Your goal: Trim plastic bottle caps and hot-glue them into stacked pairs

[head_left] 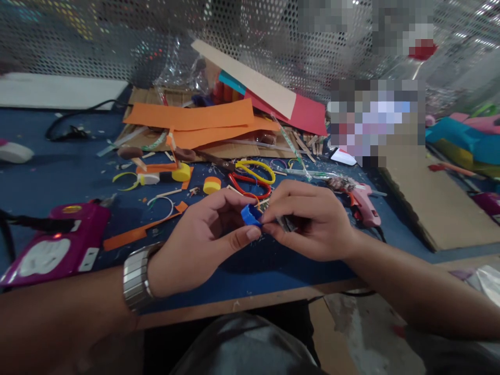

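A small blue ring-shaped piece (251, 215) is held above the front of the blue table. My left hand (203, 237), with a metal watch on its wrist, grips the piece from the left between thumb and fingers. From the right, my right hand (312, 219) pinches its edge with thumb and fingertips. Just behind the hands lie scissors (255, 172) with yellow and red handles. To their left are a yellow and orange round piece (212, 185) and another yellow one (180, 172). An orange strip (128, 237) lies left of my left hand.
A pink glue gun (365, 204) lies right of my right hand, beside a cardboard sheet (441, 208). A purple power strip (58, 239) with cables sits at left. Orange sheets (191, 115) lie on cardboard at the back, before a perforated metal panel (128, 41).
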`<act>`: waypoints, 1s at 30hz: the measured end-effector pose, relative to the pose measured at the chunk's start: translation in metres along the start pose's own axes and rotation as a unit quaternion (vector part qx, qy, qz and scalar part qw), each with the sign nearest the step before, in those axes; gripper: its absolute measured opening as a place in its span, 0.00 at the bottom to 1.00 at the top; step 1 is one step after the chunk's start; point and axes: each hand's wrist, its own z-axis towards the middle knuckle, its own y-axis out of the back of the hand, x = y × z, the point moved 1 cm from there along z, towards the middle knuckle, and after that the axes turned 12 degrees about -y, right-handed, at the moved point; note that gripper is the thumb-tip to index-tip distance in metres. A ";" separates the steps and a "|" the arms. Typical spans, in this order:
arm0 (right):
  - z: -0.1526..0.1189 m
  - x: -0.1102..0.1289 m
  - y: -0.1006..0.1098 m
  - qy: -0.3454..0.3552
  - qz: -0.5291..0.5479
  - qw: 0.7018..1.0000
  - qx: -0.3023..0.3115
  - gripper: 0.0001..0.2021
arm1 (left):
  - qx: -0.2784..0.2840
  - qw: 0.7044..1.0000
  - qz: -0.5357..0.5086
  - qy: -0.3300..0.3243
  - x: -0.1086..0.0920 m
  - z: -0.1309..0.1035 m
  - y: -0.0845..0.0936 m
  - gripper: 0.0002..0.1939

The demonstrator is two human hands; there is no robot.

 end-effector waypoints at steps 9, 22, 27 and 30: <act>0.000 0.001 0.003 -0.006 0.017 1.000 0.010 0.05 | 0.017 1.000 0.016 0.007 0.001 -0.001 0.001 0.15; 0.004 0.001 0.004 -0.022 0.029 0.999 0.002 0.06 | 0.015 0.999 0.020 0.031 -0.001 0.000 0.001 0.19; 0.003 0.001 0.003 -0.012 0.021 1.000 0.009 0.02 | 0.011 0.999 0.008 0.033 0.000 0.000 0.001 0.20; 0.001 0.001 0.001 -0.008 0.017 1.000 0.021 0.06 | 0.000 0.999 0.014 0.044 0.002 0.000 0.001 0.21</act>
